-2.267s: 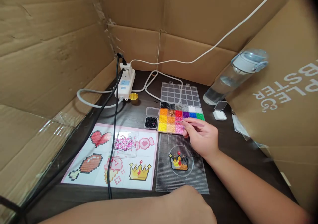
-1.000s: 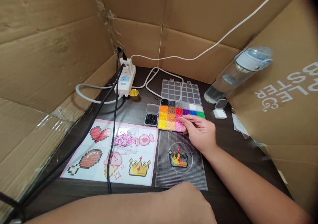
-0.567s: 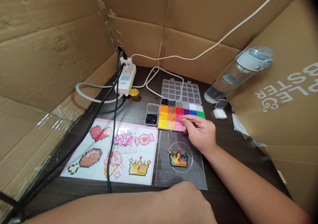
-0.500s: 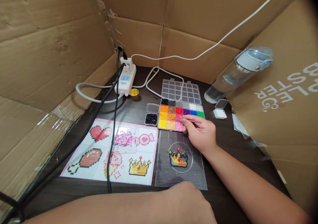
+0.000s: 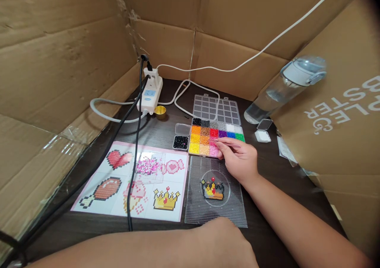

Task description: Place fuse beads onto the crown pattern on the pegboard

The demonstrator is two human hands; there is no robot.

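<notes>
My right hand [image 5: 241,157] pinches a pair of tweezers [image 5: 230,142], whose tips reach over the orange beads in the sectioned bead box [image 5: 189,148]. Just in front of the box lies a clear pegboard [image 5: 196,210]. On it, inside a round outline, is a partly filled crown of beads [image 5: 213,189] in black, yellow, orange and red. My left hand [image 5: 222,240] rests low in the view before the pegboard, back of the hand up, with its fingers hidden. A pattern sheet [image 5: 107,206] lies left of the pegboard, with a small board of pink beads [image 5: 148,167] on top.
Left of the bead box stands an open case of black beads [image 5: 181,143]. Behind are a gold cup [image 5: 160,113] and a power strip [image 5: 150,95]. Black cables [image 5: 137,141] cross the sheet. A water bottle [image 5: 276,95] and a small white case [image 5: 263,136] are at right. Cardboard walls [image 5: 237,34] surround the table.
Almost nothing differs. My right hand keeps the tweezers over the bead box with only a tiny shift, and my left hand stays where it was.
</notes>
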